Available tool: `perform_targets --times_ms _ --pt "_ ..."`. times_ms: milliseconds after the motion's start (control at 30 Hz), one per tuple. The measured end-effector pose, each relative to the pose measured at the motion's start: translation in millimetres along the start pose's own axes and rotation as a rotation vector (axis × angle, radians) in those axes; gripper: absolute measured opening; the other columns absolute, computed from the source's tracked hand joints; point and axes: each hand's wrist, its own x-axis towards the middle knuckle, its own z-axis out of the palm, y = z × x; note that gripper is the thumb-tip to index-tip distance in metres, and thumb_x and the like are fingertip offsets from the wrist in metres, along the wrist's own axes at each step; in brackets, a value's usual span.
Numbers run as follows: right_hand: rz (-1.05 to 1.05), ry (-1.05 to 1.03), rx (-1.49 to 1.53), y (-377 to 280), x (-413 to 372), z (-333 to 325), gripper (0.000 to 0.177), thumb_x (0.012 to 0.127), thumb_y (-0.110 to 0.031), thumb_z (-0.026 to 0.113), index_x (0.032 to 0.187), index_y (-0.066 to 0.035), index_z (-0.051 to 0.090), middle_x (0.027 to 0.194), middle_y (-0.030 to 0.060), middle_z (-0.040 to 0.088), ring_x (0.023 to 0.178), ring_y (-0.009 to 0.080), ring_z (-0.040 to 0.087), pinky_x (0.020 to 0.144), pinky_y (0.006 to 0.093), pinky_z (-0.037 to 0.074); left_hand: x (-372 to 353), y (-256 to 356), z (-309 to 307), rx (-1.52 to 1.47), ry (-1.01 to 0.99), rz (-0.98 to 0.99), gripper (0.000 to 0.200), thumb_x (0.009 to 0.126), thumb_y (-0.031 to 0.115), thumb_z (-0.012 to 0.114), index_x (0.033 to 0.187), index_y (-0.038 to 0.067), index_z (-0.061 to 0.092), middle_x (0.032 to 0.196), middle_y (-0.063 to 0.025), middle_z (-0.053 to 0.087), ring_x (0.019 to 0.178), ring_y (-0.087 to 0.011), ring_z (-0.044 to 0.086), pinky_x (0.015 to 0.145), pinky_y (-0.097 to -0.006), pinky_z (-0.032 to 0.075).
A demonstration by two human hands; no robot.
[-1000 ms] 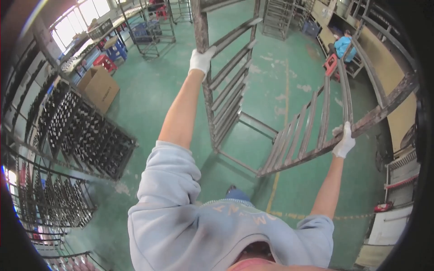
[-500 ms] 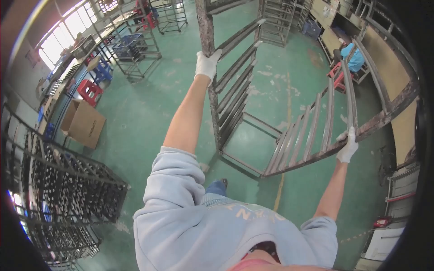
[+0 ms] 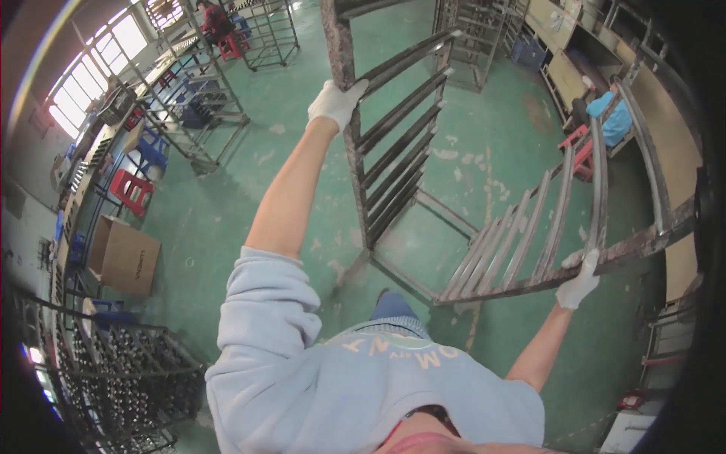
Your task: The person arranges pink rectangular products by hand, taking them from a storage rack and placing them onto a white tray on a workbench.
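Observation:
Before me stands a tall metal rack [image 3: 357,178] with rows of slanting side rails and a bare rectangular base frame near the floor. My left hand [image 3: 336,104], in a white glove, is wrapped round its left upright post. Lower on the other side, my right hand [image 3: 579,283], gloved in white too, grips the right upright post [image 3: 522,285]. The fingers of both hands are partly hidden behind the posts. No load shows on the rails.
On the left are a loaded rack [image 3: 128,378], a cardboard box [image 3: 127,257], a red stool [image 3: 132,191] and a workbench. A seated person in blue [image 3: 611,117] is at the right; another person [image 3: 215,21] sits far left. More racks [image 3: 469,45] stand ahead.
The box, stools and left benches have slid down and left in view, and I am farther forward on the floor. The rack has moved along with me, both hands still on it.

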Motion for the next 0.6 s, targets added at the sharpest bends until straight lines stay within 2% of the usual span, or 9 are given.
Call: perform_targets --times_ms 133,200,233,300,367,500,533,567,600 --pt "-0.021 0.041 -0.012 -4.8 38.0 34.0 0.047 0.086 -0.044 0.058 0.056 -0.009 0.05 0.053 0.0023 0.051 0.053 0.0149 0.047 0.066 0.0328 0.039 35.0 45.4 3.7 -0.092 -0.021 0.038 0.072 0.083 0.057 0.051 0.13 0.004 0.04 0.119 -0.0117 0.056 0.101 -0.028 0.056 0.081 -0.0375 0.045" --pt "-0.018 0.077 0.004 -26.4 24.6 3.4 0.047 0.085 -0.043 0.06 0.054 -0.009 0.048 0.052 0.0034 0.05 0.052 0.0158 0.047 0.063 0.0329 0.039 12.2 56.9 -1.5 -0.11 -0.034 0.044 0.071 0.082 0.057 0.055 0.127 0.002 0.044 0.118 -0.0135 0.056 0.102 -0.0295 0.056 0.084 -0.0382 0.043" --pt "0.05 0.092 -0.018 -37.6 33.5 -52.8 0.04 0.082 -0.044 0.065 0.072 -0.007 0.052 0.068 0.0047 0.054 0.064 0.0175 0.051 0.068 0.0349 0.04 -19.1 77.5 17.4 -0.112 -0.055 0.032 0.07 0.083 0.057 0.054 0.126 0.003 0.042 0.106 -0.0114 0.053 0.089 -0.0257 0.051 0.075 -0.0364 0.04" --pt "0.151 0.098 -0.032 -31.0 80.6 -35.0 0.048 0.077 -0.045 0.071 0.099 -0.005 0.057 0.091 0.0068 0.06 0.082 0.0201 0.056 0.075 0.0379 0.042 35.9 115.9 45.0 -0.116 -0.062 0.008 0.069 0.084 0.057 0.053 0.125 0.003 0.04 0.088 -0.0081 0.049 0.069 -0.0202 0.045 0.06 -0.0338 0.036" --pt "0.078 0.15 -0.089 -32.9 112.5 17.9 0.039 0.08 -0.044 0.063 0.074 -0.008 0.051 0.07 0.004 0.052 0.066 0.0181 0.05 0.068 0.0347 0.039 88.0 150.4 53.9 -0.093 -0.068 0.022 0.071 0.081 0.058 0.053 0.124 0.003 0.044 0.094 -0.01 0.055 0.08 -0.0249 0.051 0.07 -0.0357 0.038" --pt "0.03 0.163 -0.054 -4.0 163.7 123.8 0.042 0.089 -0.039 0.053 0.061 -0.009 0.046 0.058 0.0029 0.046 0.058 0.0171 0.046 0.066 0.0326 0.039 273.3 164.9 100.2 -0.023 -0.079 0.156 0.072 0.077 0.06 0.058 0.118 0.002 0.056 0.097 -0.0132 0.062 0.089 -0.0307 0.059 0.075 -0.0409 0.042" --pt "-0.027 0.056 0.004 6.4 171.9 146.4 0.033 0.091 -0.039 0.052 0.083 -0.008 0.044 0.059 0.002 0.041 0.058 0.0155 0.041 0.062 0.031 0.035 292.8 176.4 98.0 0.012 -0.108 0.117 0.074 0.077 0.062 0.057 0.12 0.002 0.053 0.1 -0.0139 0.062 0.091 -0.032 0.06 0.075 -0.0407 0.044" --pt "-0.082 -0.039 0.055 14.2 181.8 166.2 0.035 0.093 -0.038 0.05 0.105 -0.007 0.042 0.061 0.0012 0.035 0.057 0.0138 0.036 0.058 0.0293 0.031 314.1 193.5 101.2 0.048 -0.151 0.081 0.075 0.077 0.063 0.056 0.122 0.003 0.05 0.104 -0.0146 0.062 0.094 -0.0333 0.061 0.075 -0.0406 0.046" --pt "-0.12 -0.085 0.086 24.2 197.7 191.3 0.04 0.094 -0.038 0.05 0.117 -0.007 0.041 0.061 0.0007 0.032 0.057 0.0129 0.033 0.056 0.0285 0.029 342.2 215.1 107.1 0.058 -0.167 0.07 0.076 0.077 0.064 0.055 0.123 0.003 0.049 0.106 -0.015 0.062 0.096 -0.0339 0.061 0.076 -0.0405 0.046"
